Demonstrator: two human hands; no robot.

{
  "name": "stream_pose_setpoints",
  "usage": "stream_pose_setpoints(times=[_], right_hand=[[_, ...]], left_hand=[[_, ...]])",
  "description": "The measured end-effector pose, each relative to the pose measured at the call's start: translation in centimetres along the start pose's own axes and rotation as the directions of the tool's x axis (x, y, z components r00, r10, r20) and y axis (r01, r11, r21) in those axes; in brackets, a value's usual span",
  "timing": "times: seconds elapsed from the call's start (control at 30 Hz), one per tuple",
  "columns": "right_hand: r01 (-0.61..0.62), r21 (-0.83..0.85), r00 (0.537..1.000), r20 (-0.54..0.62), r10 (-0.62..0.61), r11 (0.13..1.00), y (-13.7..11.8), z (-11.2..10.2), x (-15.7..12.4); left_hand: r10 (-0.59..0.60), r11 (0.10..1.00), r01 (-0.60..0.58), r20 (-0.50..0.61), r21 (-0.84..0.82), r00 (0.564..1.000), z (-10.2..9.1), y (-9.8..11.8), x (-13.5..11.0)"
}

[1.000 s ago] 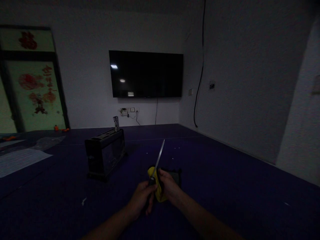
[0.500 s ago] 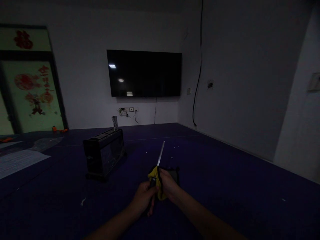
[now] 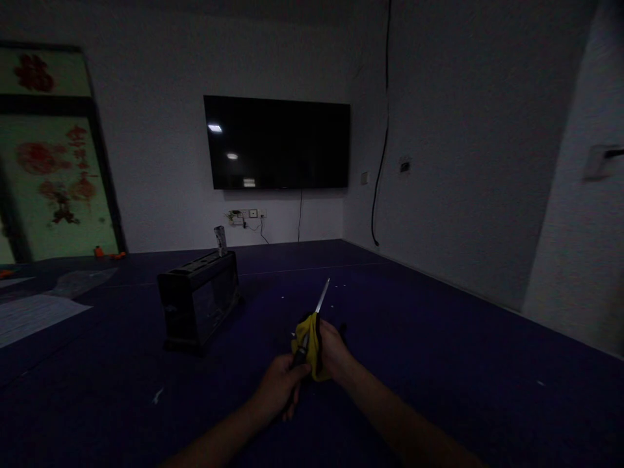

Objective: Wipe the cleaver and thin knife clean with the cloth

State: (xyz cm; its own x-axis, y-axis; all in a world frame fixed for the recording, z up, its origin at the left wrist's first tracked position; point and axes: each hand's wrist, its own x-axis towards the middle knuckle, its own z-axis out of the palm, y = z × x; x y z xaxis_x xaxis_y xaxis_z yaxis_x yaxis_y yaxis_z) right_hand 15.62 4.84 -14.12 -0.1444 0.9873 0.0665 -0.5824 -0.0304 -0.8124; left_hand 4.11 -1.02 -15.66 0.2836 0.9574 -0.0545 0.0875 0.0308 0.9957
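Observation:
My left hand [image 3: 281,378] is closed round the dark handle of what looks like a knife [image 3: 322,296], with its narrow bright blade pointing forward and up. A yellow cloth [image 3: 314,331] with a dark edge is wrapped about the blade's middle, and the tip stands out beyond it. On the right of the blade, my right hand [image 3: 335,350] grips the cloth; its fingertips are partly hidden. To the left stands a black box [image 3: 199,296] with a slotted top and small feet. A patterned grey piece [image 3: 221,240] sticks up from its far end.
The purple surface [image 3: 414,364] carries white scraps [image 3: 156,396]. Papers [image 3: 39,317] and clear plastic [image 3: 82,279] lie at far left, near orange items [image 3: 99,251]. A television [image 3: 277,143] hangs on the back wall, and a black cable [image 3: 387,130] hangs near the corner. The room is dim.
The cloth and my right hand have shifted a little up along the blade, so less of the tip shows. The blade leans more to the right. The view has turned slightly right.

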Motion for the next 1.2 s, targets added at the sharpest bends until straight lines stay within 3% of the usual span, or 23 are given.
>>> stream_pose_setpoints(times=[0.47,0.87,1.2], right_hand=[[-0.044,-0.005,0.998,0.049,0.045,0.999,-0.4,0.3,-0.6],[-0.037,-0.041,0.988,0.147,0.043,0.998,-0.6,0.8,-1.3],[0.027,-0.131,0.998,0.067,-0.018,0.991,-0.2,0.6,-1.1]], left_hand=[[-0.001,1.000,0.001,0.025,-0.013,1.000,-0.1,-0.2,-0.4],[0.041,0.995,-0.044,-0.030,-0.089,0.999,-0.1,-0.1,-1.0],[0.054,0.999,-0.054,-0.037,-0.007,0.998,0.0,0.4,-1.2]])
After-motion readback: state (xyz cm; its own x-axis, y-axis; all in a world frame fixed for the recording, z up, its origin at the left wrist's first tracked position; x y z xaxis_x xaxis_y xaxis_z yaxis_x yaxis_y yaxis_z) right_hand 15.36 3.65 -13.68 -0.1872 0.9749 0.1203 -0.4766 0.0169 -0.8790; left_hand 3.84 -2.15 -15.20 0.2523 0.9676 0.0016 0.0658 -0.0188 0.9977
